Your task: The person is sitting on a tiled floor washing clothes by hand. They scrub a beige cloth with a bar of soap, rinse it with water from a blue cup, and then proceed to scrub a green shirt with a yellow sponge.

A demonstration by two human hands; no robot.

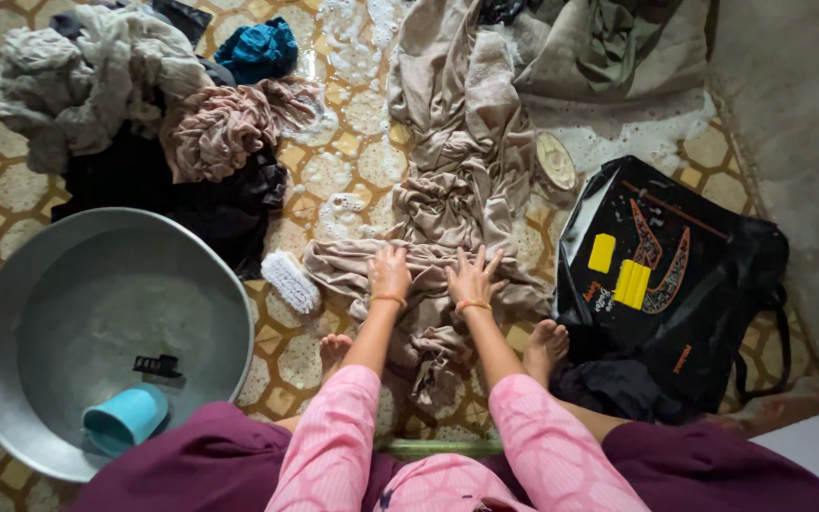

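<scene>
A long beige wet garment (462,180) lies stretched over the soapy tiled floor (329,175), bunched in folds at its near end. My left hand (389,273) and my right hand (474,277) press down side by side on that bunched near end, fingers spread flat on the cloth. Both wrists wear thin orange bangles, and my sleeves are pink. My bare feet rest on the floor on either side of the garment's near end. A white scrubbing brush (290,281) lies just left of my left hand.
A large metal basin (11,313) at the left holds a teal cup (125,418) and a small black clip. A heap of grey, pink, black and blue laundry (144,114) lies at top left. A black bag (684,284) sits at right, a soap bar (555,159) near it.
</scene>
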